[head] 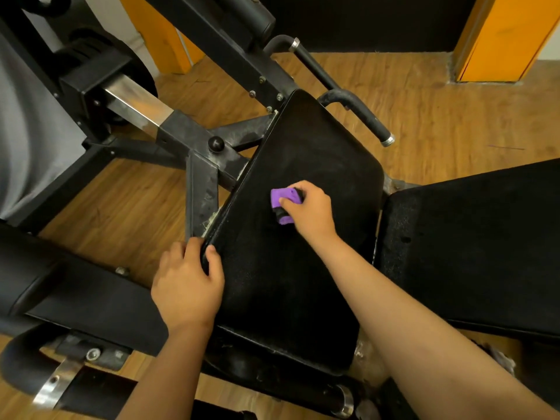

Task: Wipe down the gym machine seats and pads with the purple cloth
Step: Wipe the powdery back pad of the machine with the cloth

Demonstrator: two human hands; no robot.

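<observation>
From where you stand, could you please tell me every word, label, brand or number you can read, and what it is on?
No readable text shows in this view.
The seat pad, gripped at its edge by the left hand, shows no lettering.
The purple cloth in the right hand shows no label.
The black frame, back pad and orange panels bear no words or numbers.

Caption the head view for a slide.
The right hand holds the purple cloth on the black seat pad while the left hand grips the pad's edge.

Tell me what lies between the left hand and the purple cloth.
Head view: only bare black seat pad between the left hand and the purple cloth.
</observation>
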